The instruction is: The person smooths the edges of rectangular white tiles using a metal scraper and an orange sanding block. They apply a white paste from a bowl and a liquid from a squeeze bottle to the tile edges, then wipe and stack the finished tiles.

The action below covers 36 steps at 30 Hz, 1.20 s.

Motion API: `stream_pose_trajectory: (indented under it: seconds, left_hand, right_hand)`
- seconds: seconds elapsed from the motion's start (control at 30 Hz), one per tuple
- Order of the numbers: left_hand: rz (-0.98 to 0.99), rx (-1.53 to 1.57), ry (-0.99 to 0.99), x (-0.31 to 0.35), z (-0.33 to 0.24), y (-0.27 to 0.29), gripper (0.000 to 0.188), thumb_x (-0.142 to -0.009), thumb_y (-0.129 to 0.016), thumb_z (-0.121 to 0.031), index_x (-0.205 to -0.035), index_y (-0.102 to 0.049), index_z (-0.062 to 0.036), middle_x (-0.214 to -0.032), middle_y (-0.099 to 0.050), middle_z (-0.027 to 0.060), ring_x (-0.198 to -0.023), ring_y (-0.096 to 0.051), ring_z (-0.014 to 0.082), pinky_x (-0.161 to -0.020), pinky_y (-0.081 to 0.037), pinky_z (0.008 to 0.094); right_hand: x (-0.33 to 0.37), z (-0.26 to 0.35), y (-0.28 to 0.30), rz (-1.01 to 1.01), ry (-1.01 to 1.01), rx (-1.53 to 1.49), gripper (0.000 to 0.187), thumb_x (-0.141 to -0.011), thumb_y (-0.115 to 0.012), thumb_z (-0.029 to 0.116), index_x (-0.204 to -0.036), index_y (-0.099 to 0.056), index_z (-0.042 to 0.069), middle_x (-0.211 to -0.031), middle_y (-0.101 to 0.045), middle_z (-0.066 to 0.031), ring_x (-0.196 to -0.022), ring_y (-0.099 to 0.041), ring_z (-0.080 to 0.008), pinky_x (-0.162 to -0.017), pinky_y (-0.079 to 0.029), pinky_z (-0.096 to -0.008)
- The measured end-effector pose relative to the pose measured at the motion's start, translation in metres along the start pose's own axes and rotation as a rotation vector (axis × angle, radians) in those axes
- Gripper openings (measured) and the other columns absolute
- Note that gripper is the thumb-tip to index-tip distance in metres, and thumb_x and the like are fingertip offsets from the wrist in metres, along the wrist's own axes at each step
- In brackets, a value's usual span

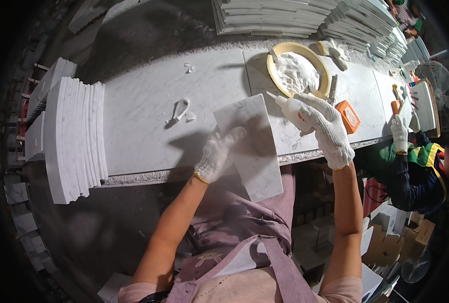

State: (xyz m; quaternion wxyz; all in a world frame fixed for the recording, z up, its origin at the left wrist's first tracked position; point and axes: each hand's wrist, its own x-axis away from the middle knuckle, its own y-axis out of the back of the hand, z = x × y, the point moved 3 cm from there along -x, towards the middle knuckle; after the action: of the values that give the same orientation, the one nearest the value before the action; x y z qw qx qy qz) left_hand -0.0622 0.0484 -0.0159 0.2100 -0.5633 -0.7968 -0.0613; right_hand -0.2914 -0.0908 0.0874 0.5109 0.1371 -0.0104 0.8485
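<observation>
My left hand (218,151), in a white knit glove, grips a white marble tile (258,174) by its left side, thumb on top. The tile is tilted and overhangs the near edge of the stone-topped bench (148,136). My right hand (330,129), gloved too, is closed round a small white squeeze bottle (291,108) whose pointed nozzle faces up and left. Just beyond the bottle sits a yellow bowl (327,70) of white powder. An orange box (348,116) lies right of my right hand.
Tiles stand in a row (78,136) at the bench's left end. More tile stacks (275,17) rise behind. A scraper-like tool (178,112) lies left of the tile. At right, a co-worker (411,166) in gloves works beside a fan (439,86). Gloves (335,53) lie behind the bowl.
</observation>
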Motion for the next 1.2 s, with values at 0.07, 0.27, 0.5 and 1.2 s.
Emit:
stream_pose_trajectory:
  seconds: [0.07, 0.27, 0.5, 1.2]
  left_hand:
    - [0.016, 0.033, 0.022, 0.001, 0.000, -0.001, 0.056, -0.098, -0.080, -0.032, -0.142, -0.064, -0.0020, -0.131, -0.071, 0.0061, -0.121, -0.062, 0.0138, -0.108, -0.049, 0.0331]
    - [0.050, 0.208, -0.059, 0.007, -0.002, -0.005, 0.043, -0.101, -0.075, -0.020, -0.139, -0.065, -0.0027, -0.128, -0.072, 0.0038, -0.117, -0.065, 0.0108, -0.105, -0.050, 0.0294]
    - [0.021, 0.108, 0.018, 0.003, 0.005, 0.000, 0.044, -0.101, -0.077, -0.023, -0.138, -0.065, -0.0021, -0.127, -0.073, 0.0043, -0.116, -0.066, 0.0111, -0.104, -0.051, 0.0293]
    - [0.009, 0.174, 0.119, 0.003, 0.010, -0.002, 0.052, -0.100, -0.079, -0.031, -0.142, -0.062, -0.0051, -0.125, -0.073, 0.0052, -0.113, -0.065, 0.0122, -0.101, -0.051, 0.0302]
  right_hand:
    - [-0.002, 0.001, 0.000, 0.000, -0.003, -0.006, 0.045, -0.104, -0.071, 0.031, -0.139, -0.070, 0.002, -0.115, -0.074, -0.0074, -0.095, -0.071, -0.0128, -0.071, -0.060, -0.0267]
    - [-0.004, 0.000, -0.001, 0.002, -0.006, 0.007, 0.044, -0.104, -0.070, 0.029, -0.138, -0.070, 0.002, -0.112, -0.074, -0.0070, -0.089, -0.069, -0.0113, -0.069, -0.059, -0.0260]
    - [-0.006, -0.001, -0.003, 0.014, -0.001, 0.018, 0.043, -0.104, -0.070, 0.028, -0.137, -0.071, 0.001, -0.111, -0.074, -0.0074, -0.085, -0.068, -0.0113, -0.068, -0.059, -0.0255]
    - [-0.009, 0.005, -0.003, 0.006, 0.006, 0.078, 0.041, -0.105, -0.067, 0.028, -0.135, -0.072, 0.001, -0.114, -0.074, -0.0081, -0.084, -0.069, -0.0129, -0.066, -0.059, -0.0263]
